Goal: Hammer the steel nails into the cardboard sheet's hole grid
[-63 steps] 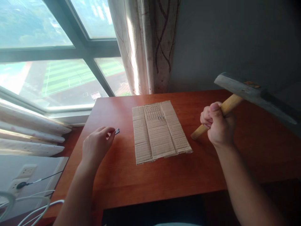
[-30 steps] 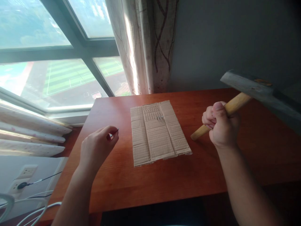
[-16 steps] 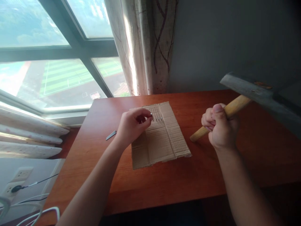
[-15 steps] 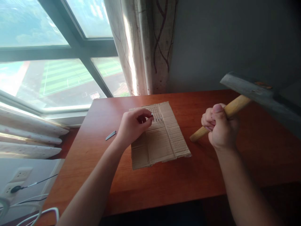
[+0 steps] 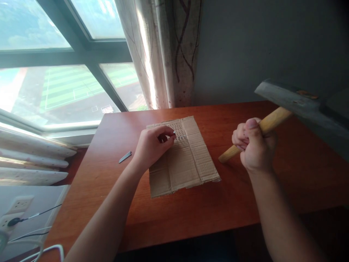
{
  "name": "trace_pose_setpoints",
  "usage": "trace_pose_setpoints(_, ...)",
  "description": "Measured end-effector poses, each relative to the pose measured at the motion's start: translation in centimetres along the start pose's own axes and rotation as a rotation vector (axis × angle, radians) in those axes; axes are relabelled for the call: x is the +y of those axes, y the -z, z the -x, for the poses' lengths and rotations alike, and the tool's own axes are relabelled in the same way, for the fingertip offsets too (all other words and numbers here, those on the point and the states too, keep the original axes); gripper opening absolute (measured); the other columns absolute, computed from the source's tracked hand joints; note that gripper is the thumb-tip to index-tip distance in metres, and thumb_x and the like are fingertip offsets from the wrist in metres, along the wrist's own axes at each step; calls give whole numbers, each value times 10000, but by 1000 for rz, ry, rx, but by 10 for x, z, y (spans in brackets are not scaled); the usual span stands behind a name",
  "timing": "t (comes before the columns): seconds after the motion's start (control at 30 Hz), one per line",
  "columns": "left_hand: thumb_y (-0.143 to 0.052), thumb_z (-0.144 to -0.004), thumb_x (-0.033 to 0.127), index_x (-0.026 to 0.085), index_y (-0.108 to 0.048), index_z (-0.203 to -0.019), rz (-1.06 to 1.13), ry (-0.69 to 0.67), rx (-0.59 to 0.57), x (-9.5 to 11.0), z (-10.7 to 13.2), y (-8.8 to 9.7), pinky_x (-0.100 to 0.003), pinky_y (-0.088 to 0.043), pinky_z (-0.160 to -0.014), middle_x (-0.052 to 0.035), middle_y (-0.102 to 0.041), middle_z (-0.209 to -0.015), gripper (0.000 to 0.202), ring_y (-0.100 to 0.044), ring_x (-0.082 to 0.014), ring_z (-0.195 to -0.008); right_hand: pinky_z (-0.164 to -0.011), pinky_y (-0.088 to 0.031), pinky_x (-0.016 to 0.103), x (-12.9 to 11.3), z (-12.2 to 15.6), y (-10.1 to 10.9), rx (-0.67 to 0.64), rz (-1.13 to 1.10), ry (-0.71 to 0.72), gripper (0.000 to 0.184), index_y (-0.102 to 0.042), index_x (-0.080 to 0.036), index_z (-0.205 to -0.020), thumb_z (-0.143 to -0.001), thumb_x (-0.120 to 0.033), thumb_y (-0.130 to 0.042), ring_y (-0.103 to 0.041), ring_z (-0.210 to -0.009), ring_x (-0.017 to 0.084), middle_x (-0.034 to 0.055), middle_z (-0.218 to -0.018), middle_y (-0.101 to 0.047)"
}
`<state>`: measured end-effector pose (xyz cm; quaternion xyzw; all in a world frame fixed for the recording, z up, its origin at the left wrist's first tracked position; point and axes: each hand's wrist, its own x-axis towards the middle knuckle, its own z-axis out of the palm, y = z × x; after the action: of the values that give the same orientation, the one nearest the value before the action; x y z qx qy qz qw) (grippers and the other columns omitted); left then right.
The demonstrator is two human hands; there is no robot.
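My right hand [image 5: 253, 145] is wrapped round the wooden handle of a hammer [image 5: 275, 119], its grey metal head raised above the table on the right. Over the far part of a cardboard sheet [image 5: 185, 163], my left hand [image 5: 152, 147] pinches a nail [image 5: 174, 133]; just its small shiny head shows at the fingertips. Beside those fingers lies a patch of dotted holes [image 5: 178, 128] in the cardboard, with several nail heads [image 5: 181, 138] in a row along its near edge. A few loose nails [image 5: 125, 157] rest together on the table, left of the cardboard.
The reddish-brown wooden table [image 5: 191, 214] carries the cardboard. A window [image 5: 65, 87] and patterned curtain [image 5: 158, 54] stand behind and to the left. At lower left, a wall socket [image 5: 20, 205] has a black plug, and white cables [image 5: 54, 248] hang near the table edge.
The whole view has shifted slightly, so things sit a little further left. Both hands keep the same grip and nearly the same place; the hammer stays raised.
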<state>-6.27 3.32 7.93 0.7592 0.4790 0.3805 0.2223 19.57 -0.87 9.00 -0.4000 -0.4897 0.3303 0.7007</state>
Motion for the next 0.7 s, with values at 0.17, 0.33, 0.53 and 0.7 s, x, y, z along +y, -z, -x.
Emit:
trace_pose_setpoints(0.17, -654, -791, 236, 174, -715, -794, -22, -13, -9, 0, 0, 1, -225, -465, -563, -8, -705, -698, 87, -567, -99, -563, -378, -154, 256, 0, 0, 0, 4, 55, -3, 473, -322, -226, -619, -926, -429, -620, -229, -383, 62, -84, -498, -252)
trace_pose_setpoints(0.33, -645, -780, 204, 173, -719, -788, -55, -31, -21, 3, -1, 0, -218, -459, -562, -6, -708, -699, 81, -571, -97, -564, -377, -149, 254, 1, 0, 1, -10, 45, 10, 481, -312, -228, -614, -937, -431, -605, -221, -382, 64, -82, -501, -247)
trace_pose_setpoints(0.53, -646, -781, 203, 168, -718, -785, -35, -49, -22, 1, -1, -1, -218, -463, -571, -8, -704, -696, 80, -563, -93, -560, -377, -160, 254, 1, 0, -1, 0, 68, 1, 481, -318, -228, -618, -924, -448, -617, -230, -386, 64, -84, -500, -250)
trace_pose_setpoints(0.7, -651, -787, 201, 170, -721, -791, -28, -59, -10, -4, 1, -4, -217, -465, -573, -2, -704, -689, 77, -565, -92, -557, -378, -193, 253, 1, -3, -5, -29, 146, -39, 524, -301, -234, -620, -907, -547, -608, -252, -401, 72, -79, -502, -257)
